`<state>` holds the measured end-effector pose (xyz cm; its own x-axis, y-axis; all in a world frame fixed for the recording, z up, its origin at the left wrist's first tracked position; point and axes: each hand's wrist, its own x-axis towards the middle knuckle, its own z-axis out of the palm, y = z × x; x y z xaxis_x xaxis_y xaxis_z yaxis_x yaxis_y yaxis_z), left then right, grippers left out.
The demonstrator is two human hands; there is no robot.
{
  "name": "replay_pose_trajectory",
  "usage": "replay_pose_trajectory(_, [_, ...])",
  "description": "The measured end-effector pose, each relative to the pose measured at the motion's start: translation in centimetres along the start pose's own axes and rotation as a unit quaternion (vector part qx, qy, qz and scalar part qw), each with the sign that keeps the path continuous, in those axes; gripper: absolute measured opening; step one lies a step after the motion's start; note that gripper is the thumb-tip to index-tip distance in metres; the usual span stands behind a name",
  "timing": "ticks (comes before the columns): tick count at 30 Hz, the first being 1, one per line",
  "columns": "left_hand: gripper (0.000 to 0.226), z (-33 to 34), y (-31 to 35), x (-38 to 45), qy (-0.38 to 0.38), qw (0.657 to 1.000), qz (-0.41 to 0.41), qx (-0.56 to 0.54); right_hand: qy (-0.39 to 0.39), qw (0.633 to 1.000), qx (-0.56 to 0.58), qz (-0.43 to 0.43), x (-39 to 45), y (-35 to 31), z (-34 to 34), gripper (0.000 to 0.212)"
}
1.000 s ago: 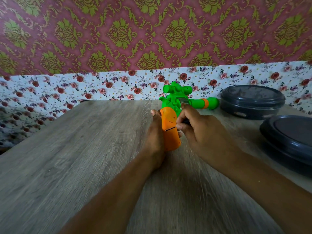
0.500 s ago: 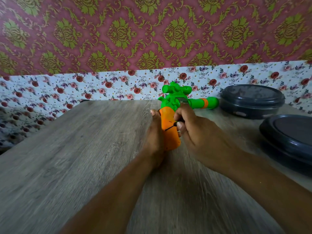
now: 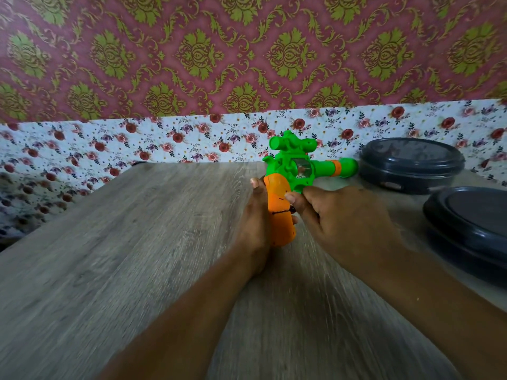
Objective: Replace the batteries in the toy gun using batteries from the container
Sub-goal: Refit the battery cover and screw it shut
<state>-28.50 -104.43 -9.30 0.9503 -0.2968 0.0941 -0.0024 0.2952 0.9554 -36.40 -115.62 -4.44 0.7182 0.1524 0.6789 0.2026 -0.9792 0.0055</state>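
Toy gun [image 3: 290, 171]: green body with scope on top, green barrel with orange band pointing right, orange grip with dark seam line across it. Held upright above bench [image 3: 137, 242], centre of view. Left hand [image 3: 255, 223] fingers wrapped round grip. Right hand [image 3: 343, 223] fingers curled, thumb pressing grip at seam. Two dark round lidded containers [image 3: 411, 165] on grey wood-grain bench, right. Floral and damask wallpaper [image 3: 192, 64] behind.
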Motion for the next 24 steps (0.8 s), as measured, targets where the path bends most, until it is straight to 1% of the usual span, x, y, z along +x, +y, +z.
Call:
replay_pose_trajectory(2, [0.069,-0.03,0.03,0.11,-0.004,1.0,-0.003,0.003,-0.043,0.999,0.013,0.005,0.02,-0.31,-0.14,0.044])
replay_pose_trajectory(3, [0.069,0.0,0.09,0.15,-0.007,1.0,-0.002,0.004,-0.055,0.997,0.048,0.006,0.06,-0.15,-0.13,0.039])
replay_pose_trajectory(5, [0.068,0.03,0.12,0.19,-0.012,1.0,0.004,0.001,-0.07,0.988,0.139,0.007,0.25,0.14,-0.31,0.022])
replay_pose_trajectory(7, [0.066,0.08,0.19,0.14,-0.008,1.0,0.012,-0.003,-0.095,0.976,0.195,-0.004,0.49,0.07,-0.53,0.01])
replay_pose_trajectory(8, [0.065,0.13,0.25,0.08,-0.004,1.0,0.012,-0.005,-0.104,0.972,0.212,-0.01,0.63,0.1,-0.51,0.006])
replay_pose_trajectory(10, [0.064,0.18,0.23,-0.04,0.002,1.0,0.009,-0.008,-0.106,0.968,0.229,-0.013,0.86,0.1,-0.33,0.006])
replay_pose_trajectory(12, [0.065,0.22,0.11,0.04,0.006,1.0,0.008,-0.008,-0.089,0.972,0.218,0.0,0.93,0.09,-0.16,0.009])
replay_pose_trajectory(13, [0.066,0.24,0.0,0.07,0.005,1.0,0.008,-0.011,-0.065,0.978,0.198,0.005,0.83,0.08,-0.16,0.014])
replay_pose_trajectory(16, [0.071,0.25,0.05,-0.01,-0.005,1.0,0.011,-0.01,0.034,0.998,0.052,-0.004,0.41,0.09,-0.08,0.038])
replay_pose_trajectory(18, [0.068,0.19,0.12,0.0,-0.008,1.0,0.017,0.0,0.067,0.998,-0.01,-0.008,0.2,-0.11,-0.13,0.045])
replay_pose_trajectory(19, [0.061,0.15,0.09,0.07,-0.008,1.0,0.021,0.004,0.074,0.997,-0.026,-0.012,0.1,-0.11,-0.06,0.046])
replay_pose_trajectory(21, [0.052,-0.08,-0.23,0.31,-0.002,1.0,0.022,0.006,0.061,0.996,-0.053,-0.028,0.01,-0.14,0.27,0.046])
replay_pose_trajectory(23, [0.053,-0.2,-0.29,0.33,0.003,1.0,0.011,0.001,0.031,0.997,-0.048,-0.041,0.08,-0.23,0.41,0.046])
replay_pose_trajectory(24, [0.058,-0.13,-0.13,0.18,0.004,1.0,0.004,-0.009,0.002,0.999,-0.015,-0.042,0.18,-0.39,0.27,0.045])
